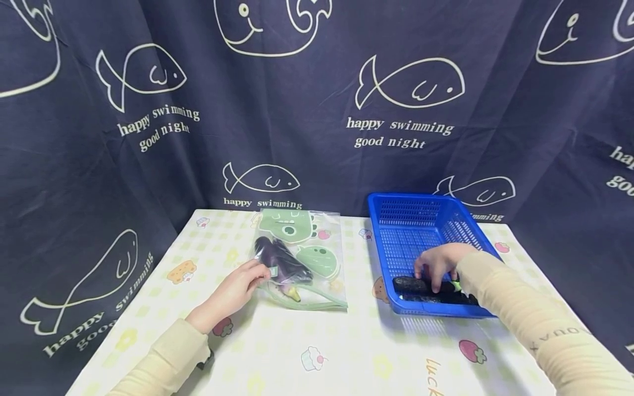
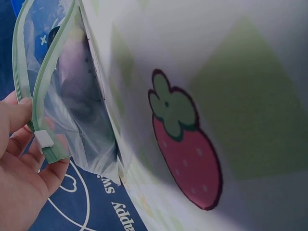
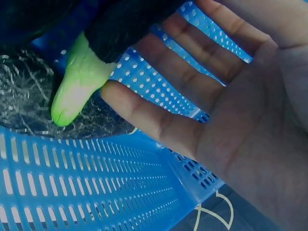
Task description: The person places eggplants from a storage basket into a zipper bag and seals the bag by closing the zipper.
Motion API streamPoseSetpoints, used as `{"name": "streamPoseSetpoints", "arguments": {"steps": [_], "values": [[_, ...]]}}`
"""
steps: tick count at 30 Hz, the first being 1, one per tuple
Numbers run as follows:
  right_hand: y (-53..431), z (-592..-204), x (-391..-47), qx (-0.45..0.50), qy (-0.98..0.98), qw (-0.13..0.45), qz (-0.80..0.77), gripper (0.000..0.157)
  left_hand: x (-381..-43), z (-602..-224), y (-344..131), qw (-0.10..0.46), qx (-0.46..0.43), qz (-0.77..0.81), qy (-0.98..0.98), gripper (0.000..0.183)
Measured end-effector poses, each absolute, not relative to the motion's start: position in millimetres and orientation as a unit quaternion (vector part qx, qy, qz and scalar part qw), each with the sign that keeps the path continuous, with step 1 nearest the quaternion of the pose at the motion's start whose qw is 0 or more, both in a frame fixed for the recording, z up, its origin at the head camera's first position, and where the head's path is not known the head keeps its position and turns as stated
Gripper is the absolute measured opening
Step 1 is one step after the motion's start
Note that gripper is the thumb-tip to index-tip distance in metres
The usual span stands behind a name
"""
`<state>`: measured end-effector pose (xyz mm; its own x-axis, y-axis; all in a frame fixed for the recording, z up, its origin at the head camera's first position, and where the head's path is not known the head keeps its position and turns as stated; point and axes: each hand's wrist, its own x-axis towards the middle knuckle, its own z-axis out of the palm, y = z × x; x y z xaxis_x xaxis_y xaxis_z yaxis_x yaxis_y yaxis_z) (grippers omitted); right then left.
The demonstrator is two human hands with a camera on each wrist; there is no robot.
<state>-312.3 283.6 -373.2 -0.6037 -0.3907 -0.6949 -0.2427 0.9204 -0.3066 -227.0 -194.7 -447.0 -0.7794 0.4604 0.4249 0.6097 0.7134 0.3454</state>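
Observation:
My left hand (image 1: 245,281) pinches the corner of a clear zip bag (image 1: 319,261) beside its white slider (image 2: 44,139). Green shapes are printed on the bag, and its green zip strips stand apart in the left wrist view. Inside lies a purple eggplant (image 1: 284,263), its pale stem end towards the zip. Over on the right, my right hand (image 1: 441,261) reaches down into a blue basket (image 1: 381,247). Its spread fingers touch a dark eggplant (image 3: 125,29) with a bright green stem end. Another dark, crinkly-surfaced piece (image 3: 24,86) lies alongside, against the basket's near wall.
A pale checked tablecloth (image 1: 277,352) with strawberry and cupcake prints covers the table. Behind it hangs a dark blue curtain (image 1: 317,110) with fish drawings. The basket's perforated walls rise around my right hand.

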Motion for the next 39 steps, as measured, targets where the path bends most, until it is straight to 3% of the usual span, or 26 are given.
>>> {"name": "streamPoseSetpoints", "arguments": {"steps": [39], "values": [[276.2,-378.7,-313.3,-0.179,0.887,0.417,-0.081,0.046,-228.4,-445.3,-193.9,0.161,-0.297,-0.237,-0.911,0.017]]}}
